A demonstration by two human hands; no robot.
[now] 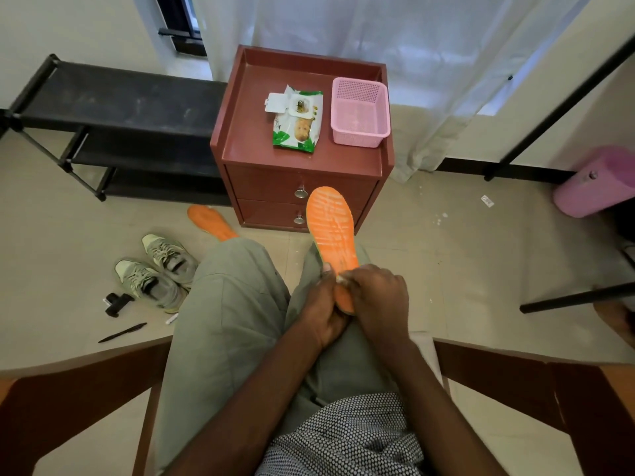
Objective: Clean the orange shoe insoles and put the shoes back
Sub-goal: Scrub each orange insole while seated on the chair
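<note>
Our fingers curl on both sides of the heel end of an orange insole (331, 228). The left hand (321, 309) grips its left edge from beneath, thumb up along the rim. The right hand (378, 297) closes over the heel from the right and pinches a small white wipe (342, 278) against the surface. The insole is a flat foam shape with a green edge, its ridged orange face streaked pale, and it tilts up and away from our lap toward the drawers.

A second orange insole (211, 218) lies on the tiled floor at the near left of the reddish wooden bench (237, 146), partly hidden by our knee. Two pale grey-green laced shoes (159, 269) sit side by side on the floor farther left.

On the bench lies a soft green-and-white wipes packet (298, 120) with its white flap lid open; its printing is too small for us to read. Just right of it stands a pink perforated plastic basket (360, 111). A black shoe rack (113, 125) stands to the left.
</note>
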